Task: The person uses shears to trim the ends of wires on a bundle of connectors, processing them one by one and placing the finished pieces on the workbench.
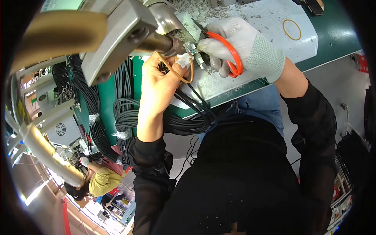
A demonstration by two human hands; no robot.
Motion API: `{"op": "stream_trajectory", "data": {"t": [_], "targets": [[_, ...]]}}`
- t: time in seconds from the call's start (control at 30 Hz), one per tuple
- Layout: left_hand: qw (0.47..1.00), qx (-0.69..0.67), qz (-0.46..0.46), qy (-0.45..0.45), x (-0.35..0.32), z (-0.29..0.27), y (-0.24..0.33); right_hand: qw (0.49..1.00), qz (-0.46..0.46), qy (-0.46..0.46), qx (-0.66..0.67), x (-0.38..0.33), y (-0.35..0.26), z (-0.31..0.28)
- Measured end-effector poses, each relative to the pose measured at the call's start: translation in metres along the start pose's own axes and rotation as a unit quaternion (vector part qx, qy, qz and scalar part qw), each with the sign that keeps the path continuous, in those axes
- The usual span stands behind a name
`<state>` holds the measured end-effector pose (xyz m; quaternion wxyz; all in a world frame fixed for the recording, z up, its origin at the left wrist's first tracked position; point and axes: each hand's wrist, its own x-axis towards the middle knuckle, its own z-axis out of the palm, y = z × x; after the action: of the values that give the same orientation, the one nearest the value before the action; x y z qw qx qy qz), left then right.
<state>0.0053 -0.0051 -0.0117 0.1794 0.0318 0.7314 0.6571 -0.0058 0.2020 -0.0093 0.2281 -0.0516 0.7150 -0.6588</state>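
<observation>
My left hand (162, 80), bare with a white cover on the thumb, is closed in a pinch at a small metal connector (192, 48) by the press head. A tan rubber band (190, 72) loops around its fingers. My right hand (237, 41), in a whitish knit glove, is closed around red-handled scissors (231, 49). Their dark tip points up and left, away from the connector. The right fingertips are close beside the connector; whether they touch it I cannot tell. Black cable runs down from below my left hand.
A metal press (123, 35) fills the upper left. Small metal scraps (207, 8) litter the white sheet (274, 45) on the green table. Another rubber band (300, 34) lies at right. Bundled black cables (125, 113) hang at left. A person in yellow (103, 182) works further off.
</observation>
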Motion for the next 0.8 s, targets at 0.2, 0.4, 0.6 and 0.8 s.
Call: {"op": "stream_trajectory", "data": {"t": [0.2, 0.4, 0.6, 0.8], "targets": [[0.998, 0.041, -0.038, 0.012, 0.000, 0.001, 0.006, 0.997, 0.060, -0.036, 0.037, 0.004, -0.003, -0.004], [0.995, 0.054, -0.058, -0.063, 0.010, -0.010, 0.008, 0.971, -0.188, -0.029, -0.144, 0.007, 0.004, -0.007], [0.992, 0.020, -0.107, -0.068, 0.012, -0.001, 0.020, 0.999, -0.032, -0.020, 0.013, 0.005, 0.004, -0.002], [0.989, 0.032, -0.129, -0.072, 0.010, -0.003, 0.019, 0.983, -0.172, -0.031, -0.056, 0.004, 0.011, -0.005]]}}
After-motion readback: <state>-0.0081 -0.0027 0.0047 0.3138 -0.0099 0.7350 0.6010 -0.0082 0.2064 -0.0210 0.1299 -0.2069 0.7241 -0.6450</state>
